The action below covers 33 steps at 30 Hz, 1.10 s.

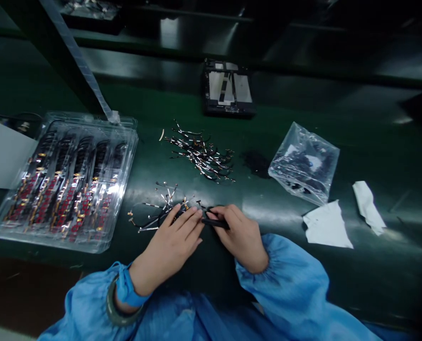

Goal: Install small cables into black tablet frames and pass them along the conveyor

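My left hand (178, 232) reaches over a small bunch of thin black cables (164, 206) with white bands and tiny metal connectors. Its fingers lean on the cables and press close together, hiding the part under them. Just to its right, my right hand (241, 232) pinches a slim black stick-like tool (216, 222) between thumb and fingers. The tool's left end meets the left fingertips; I cannot make out its exact kind. Small black pieces (199, 203) show beside the fingertips. Beyond both hands lies a larger loose pile of similar cables (203, 156).
Stacked clear plastic trays (123, 189) hold rows of cables at left. A black block with pale panels (228, 90) stands at the back. On the right lie small black pieces (255, 161), a clear plastic bag (310, 156) and white papers (327, 225). A slanted post (79, 61) rises at upper left.
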Available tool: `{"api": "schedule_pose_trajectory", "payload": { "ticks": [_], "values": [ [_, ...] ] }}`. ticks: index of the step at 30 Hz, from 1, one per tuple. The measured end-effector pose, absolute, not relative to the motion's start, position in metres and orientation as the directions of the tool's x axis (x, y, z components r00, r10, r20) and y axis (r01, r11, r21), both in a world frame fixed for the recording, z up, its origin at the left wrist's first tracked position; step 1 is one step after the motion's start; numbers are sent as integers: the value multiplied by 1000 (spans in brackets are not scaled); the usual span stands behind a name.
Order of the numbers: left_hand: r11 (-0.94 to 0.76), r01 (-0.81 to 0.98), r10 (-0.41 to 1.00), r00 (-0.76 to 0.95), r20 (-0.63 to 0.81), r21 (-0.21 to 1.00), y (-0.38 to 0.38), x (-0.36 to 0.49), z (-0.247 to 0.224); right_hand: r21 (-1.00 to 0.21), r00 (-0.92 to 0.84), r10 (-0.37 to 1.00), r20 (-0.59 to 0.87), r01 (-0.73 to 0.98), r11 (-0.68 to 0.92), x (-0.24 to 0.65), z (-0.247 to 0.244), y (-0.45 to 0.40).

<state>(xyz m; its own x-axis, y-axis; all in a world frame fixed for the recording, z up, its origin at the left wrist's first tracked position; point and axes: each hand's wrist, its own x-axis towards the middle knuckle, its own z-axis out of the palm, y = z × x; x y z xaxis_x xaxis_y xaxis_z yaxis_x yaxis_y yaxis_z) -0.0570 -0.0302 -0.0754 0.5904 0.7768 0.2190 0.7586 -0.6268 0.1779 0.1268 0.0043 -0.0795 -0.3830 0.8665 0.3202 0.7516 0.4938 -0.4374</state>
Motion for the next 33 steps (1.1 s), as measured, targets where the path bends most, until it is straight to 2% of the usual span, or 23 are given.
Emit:
{"api": "schedule_pose_trajectory", "payload": {
  "ticks": [5,10,16,18,21,23,25,30,33],
  "values": [
    [-633,757,771,598,221,159,-30,-58,-77,-449,-386,846,368,723,526,136,-76,2],
    [-630,762,773,598,213,149,-31,-57,-78,-309,-578,765,283,700,643,141,-77,0],
    [-635,754,770,600,217,169,-30,-58,-79,-196,-611,748,259,726,660,136,-78,-8],
    [-636,752,770,600,219,174,-30,-58,-79,-242,-604,759,244,720,650,137,-77,-8],
    [-632,754,771,592,234,178,-29,-58,-79,-398,-533,814,229,712,578,140,-73,-1],
    [-631,754,773,588,237,185,-29,-57,-78,-456,-496,830,256,695,556,141,-72,8],
    [-622,758,780,576,245,196,-29,-57,-75,-449,-532,801,275,666,596,139,-72,17],
    [-541,815,823,461,332,207,-30,-57,-69,-310,-672,704,228,636,707,130,-74,31],
    [-504,845,836,424,348,179,-27,-58,-71,-272,-684,674,279,617,738,128,-77,31]
  ]
}}
